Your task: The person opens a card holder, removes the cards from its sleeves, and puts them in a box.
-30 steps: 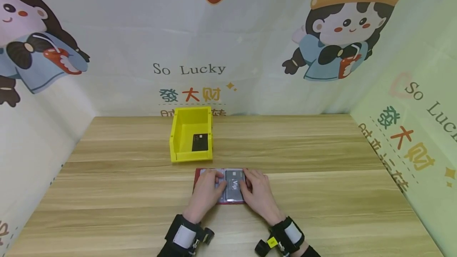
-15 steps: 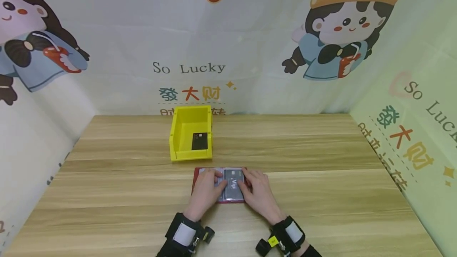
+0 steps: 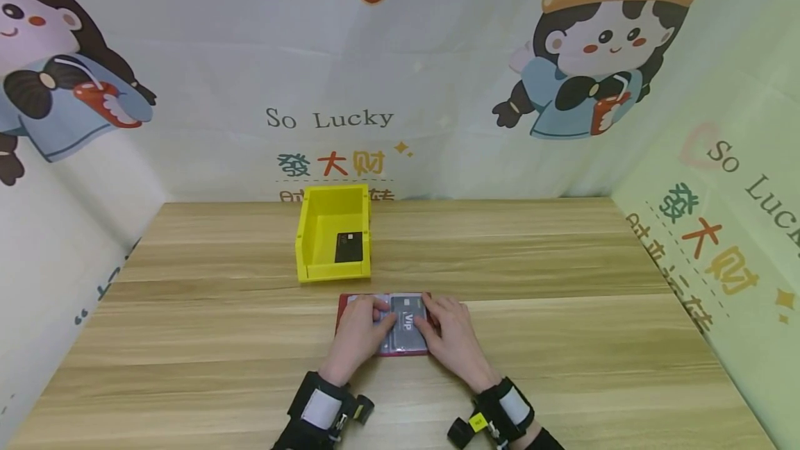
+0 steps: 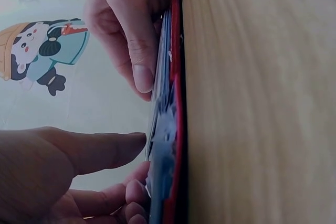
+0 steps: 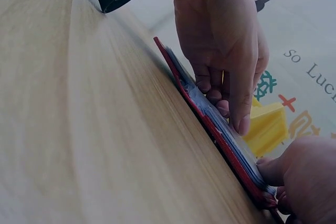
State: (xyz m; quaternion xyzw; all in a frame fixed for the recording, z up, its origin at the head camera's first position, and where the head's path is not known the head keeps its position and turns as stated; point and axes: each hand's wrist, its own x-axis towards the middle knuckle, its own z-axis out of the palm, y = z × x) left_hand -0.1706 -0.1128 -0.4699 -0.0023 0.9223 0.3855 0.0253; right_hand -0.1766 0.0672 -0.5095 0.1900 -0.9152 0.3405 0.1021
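A card holder [image 3: 385, 351] with a red cover lies spread on the table, showing clear plastic sleeves. In the head view its right page bears a grey card [image 3: 407, 340] marked "Vip", lengthwise away from me. Over the left page rests my left hand [image 3: 355, 337], fingers loosely bent, thumb tip at the grey card's left side. My right hand [image 3: 455, 339] grips the holder's right edge, thumb over the sleeve and fingers around the side. The right wrist view shows the stack of sleeves [image 5: 231, 135] edge-on, with the left thumb pointing down onto it.
Beyond the card holder stands a yellow bin [image 3: 334, 273] with a low front. A black card [image 3: 349, 247] lies inside it. The wooden table [image 3: 550, 339] meets a printed cloth [image 3: 450, 89] at the back and sides.
The right thumb has shifted slightly left over the grey card. The left hand, card holder and bin stay in place; the head view drifts only slightly.
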